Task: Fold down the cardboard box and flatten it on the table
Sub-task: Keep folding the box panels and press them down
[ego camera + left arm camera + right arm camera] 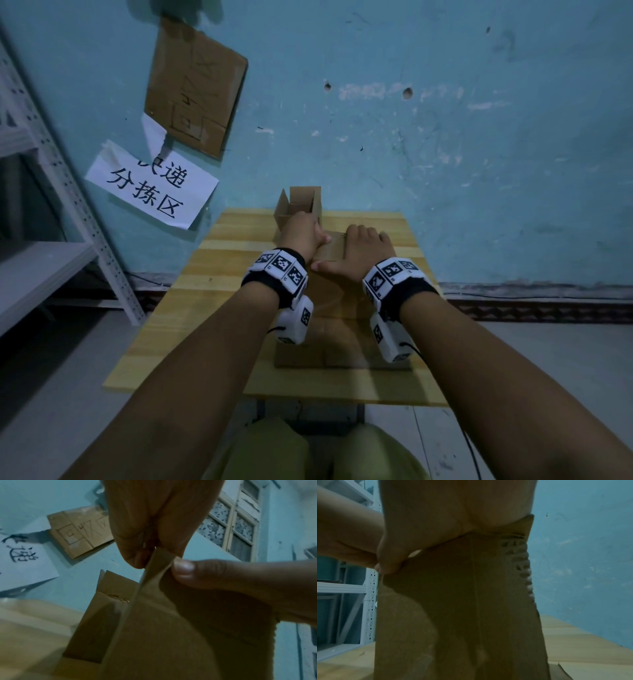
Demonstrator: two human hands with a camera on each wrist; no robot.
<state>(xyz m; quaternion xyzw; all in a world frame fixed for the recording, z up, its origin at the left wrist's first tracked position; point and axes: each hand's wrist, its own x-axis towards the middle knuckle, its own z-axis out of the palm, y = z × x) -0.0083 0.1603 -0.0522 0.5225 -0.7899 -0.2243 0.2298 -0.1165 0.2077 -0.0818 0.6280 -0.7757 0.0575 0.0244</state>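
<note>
On the wooden table [212, 308] both hands hold a brown cardboard box [330, 251] between them, its panels pushed close together. My left hand [301, 233] pinches the top edge of the cardboard box [163, 628] between its fingers [133, 555] and thumb. My right hand [363, 246] lies over the top of the cardboard box [462, 601] with its fingers curled over the far edge and its thumb [388, 561] stretched out to the left along the near side. The fingertips of the right hand are hidden.
A small open cardboard box [303, 202] stands at the table's far edge against the blue wall. A flat sheet of cardboard [342, 353] lies on the table under my wrists. A white metal shelf [51, 257] stands to the left.
</note>
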